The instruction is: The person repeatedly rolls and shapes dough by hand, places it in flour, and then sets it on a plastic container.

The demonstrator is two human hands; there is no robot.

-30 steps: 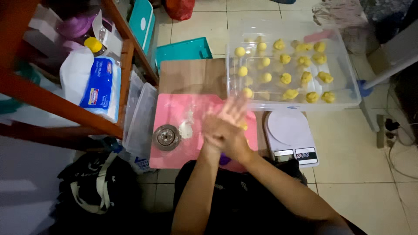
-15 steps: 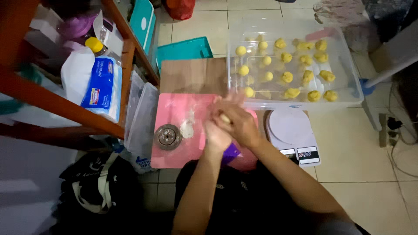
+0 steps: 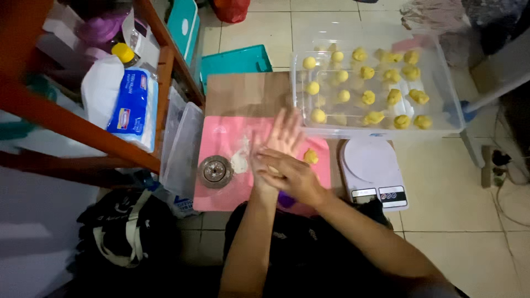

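A small piece of yellow dough [image 3: 273, 169] sits pressed between the two palms, only a sliver of it showing at the seam where the hands meet. The left hand [image 3: 280, 138] lies underneath, fingers spread flat and pointing away from the body; the right hand [image 3: 290, 175] lies crosswise on top of it, fingers loosely curled over. Neither grip is closed around the dough: it is sandwiched between flat palms rather than pinched.

The hands hover over a pink mat [image 3: 223, 160], which is the landmark for the rest. On the mat, just right of the hands, rests another yellow dough ball [image 3: 311, 157]. Left of the hands on the mat lies a small heap of white flour [image 3: 239, 161], and beside that, near the mat's left edge, a round metal mould [image 3: 215, 171] with a dark centre. A purple object [image 3: 286, 200] peeks out from under the right wrist at the mat's near edge; what it is cannot be told.

Beyond the mat's far right corner stands a clear plastic tub [image 3: 447, 105] holding rows of yellow dough balls [image 3: 367, 97]. Right of the mat sits a white kitchen scale [image 3: 371, 171]. A wooden board [image 3: 248, 94] lies beyond the mat's far edge, with a teal lid [image 3: 234, 60] farther still. Left of the mat is an orange-framed shelf [image 3: 83, 124] carrying a blue-and-white packet [image 3: 130, 110].
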